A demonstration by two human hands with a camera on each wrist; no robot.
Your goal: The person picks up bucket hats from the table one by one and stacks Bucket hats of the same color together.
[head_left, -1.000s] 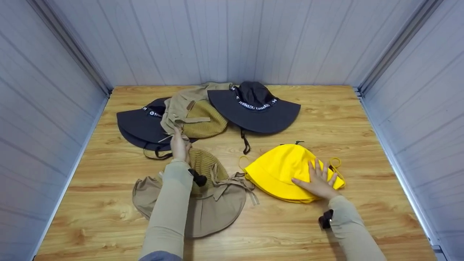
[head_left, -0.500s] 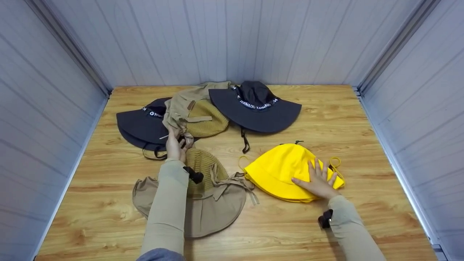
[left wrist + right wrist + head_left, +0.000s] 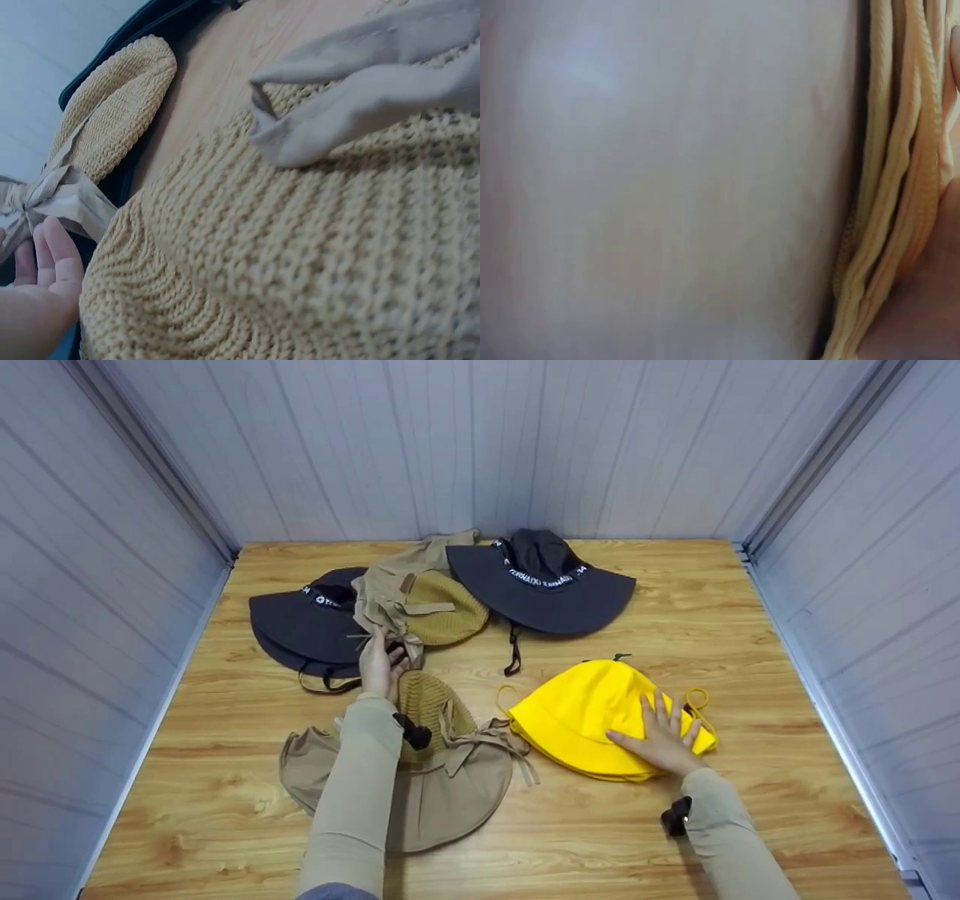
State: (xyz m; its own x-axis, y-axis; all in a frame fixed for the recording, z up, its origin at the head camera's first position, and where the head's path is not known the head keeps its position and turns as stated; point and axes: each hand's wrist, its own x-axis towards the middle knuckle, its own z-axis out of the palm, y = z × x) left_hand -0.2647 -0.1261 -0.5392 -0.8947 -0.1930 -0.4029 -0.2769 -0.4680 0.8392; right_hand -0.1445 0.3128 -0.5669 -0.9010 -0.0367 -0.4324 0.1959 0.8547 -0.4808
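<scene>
My left hand (image 3: 381,666) is at the near edge of the far tan sun hat (image 3: 448,607), which has a knitted crown and fabric brim. In the left wrist view its fingers (image 3: 66,259) touch the hat's ribbon bow (image 3: 56,199), relaxed and slightly bent; the thumb is mostly hidden there. Under my left forearm lies a second tan sun hat (image 3: 457,802) with a ribbon bow. My right hand (image 3: 666,739) rests with spread fingers on the yellow bucket hat (image 3: 570,712); the right wrist view shows its stacked brim edges (image 3: 889,225).
A dark bucket hat (image 3: 544,596) with white lettering lies at the back, its cord hanging forward. Stacked dark brims (image 3: 300,630) lie at the left, partly under the far tan hat. Pale panel walls (image 3: 480,450) enclose the wooden table (image 3: 787,810) on three sides.
My left hand's fingers have loosened and spread by the bow, which shows more of its fabric. The whole head view has shifted slightly. My right hand stays on the yellow hat.
</scene>
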